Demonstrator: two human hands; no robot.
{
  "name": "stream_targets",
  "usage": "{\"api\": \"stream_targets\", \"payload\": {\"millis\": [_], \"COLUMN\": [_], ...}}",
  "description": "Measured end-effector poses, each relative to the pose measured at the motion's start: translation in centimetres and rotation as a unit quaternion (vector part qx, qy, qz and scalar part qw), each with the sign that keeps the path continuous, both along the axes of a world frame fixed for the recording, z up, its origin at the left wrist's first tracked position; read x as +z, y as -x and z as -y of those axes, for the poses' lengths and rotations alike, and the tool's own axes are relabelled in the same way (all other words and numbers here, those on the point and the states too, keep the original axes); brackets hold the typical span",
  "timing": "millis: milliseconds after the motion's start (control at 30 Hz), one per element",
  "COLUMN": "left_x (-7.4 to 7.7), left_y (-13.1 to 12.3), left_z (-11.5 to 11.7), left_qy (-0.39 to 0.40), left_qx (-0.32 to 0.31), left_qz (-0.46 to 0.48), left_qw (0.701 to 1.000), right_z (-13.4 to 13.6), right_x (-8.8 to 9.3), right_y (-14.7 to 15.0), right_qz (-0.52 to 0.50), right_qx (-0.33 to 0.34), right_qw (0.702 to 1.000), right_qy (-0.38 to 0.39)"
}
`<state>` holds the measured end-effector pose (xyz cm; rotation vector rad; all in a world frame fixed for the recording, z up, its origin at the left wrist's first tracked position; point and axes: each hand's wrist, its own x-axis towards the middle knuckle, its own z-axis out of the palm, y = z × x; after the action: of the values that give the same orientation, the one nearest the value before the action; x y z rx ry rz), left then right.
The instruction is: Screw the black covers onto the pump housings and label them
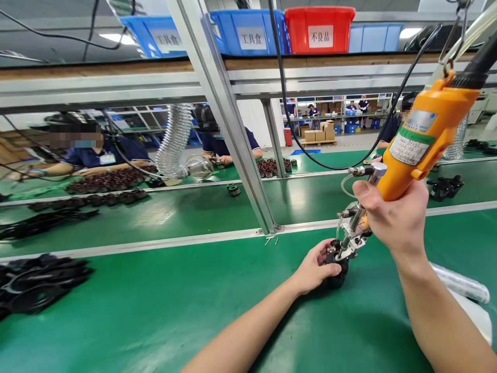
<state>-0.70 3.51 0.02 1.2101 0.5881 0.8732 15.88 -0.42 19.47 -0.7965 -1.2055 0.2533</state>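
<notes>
My right hand (399,220) is wrapped round an orange electric screwdriver (421,137), which hangs from a hook at its upper end. The tool tilts down to the left, and its metal nose (355,228) meets the top of a small black part (337,277). Thumb and fingers of my left hand (318,264) grip that black part from the left and steady it on the green mat (217,305). A thin clear hose runs beside the nose. The exact spot where the bit touches is too small to make out.
A slanted metal post (233,129) stands ahead, with several small screws (269,241) at its foot. Black rings (39,282) are piled at left. A clear roll (460,282) lies right. Co-workers sit across the bench. Blue and red bins (320,31) line the shelf overhead.
</notes>
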Motion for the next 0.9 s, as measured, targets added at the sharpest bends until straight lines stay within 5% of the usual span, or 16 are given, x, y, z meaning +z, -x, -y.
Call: {"api": "stream_targets", "payload": {"millis": [567,733,900], "left_x": [0.3,-0.8,-0.6], "left_y": [-0.4,-0.3,0.5], "left_z": [0.8,1.2,0.5], "left_qy": [-0.003,-0.039,-0.014], "left_qx": [0.023,0.122,0.074], "left_qz": [0.008,0.013,0.037], "left_qw": [1.0,0.992,0.996], "right_z": [-1.8,-1.5,-0.2], "right_x": [-2.6,-2.1,-0.4], "right_y": [1.6,0.1,-1.9], "right_qz": [-0.016,-0.045,-0.064], "right_qx": [0.028,0.008,-0.032], "right_qw": [0.997,0.997,0.997], "right_qy": [0.075,0.059,-0.001]}}
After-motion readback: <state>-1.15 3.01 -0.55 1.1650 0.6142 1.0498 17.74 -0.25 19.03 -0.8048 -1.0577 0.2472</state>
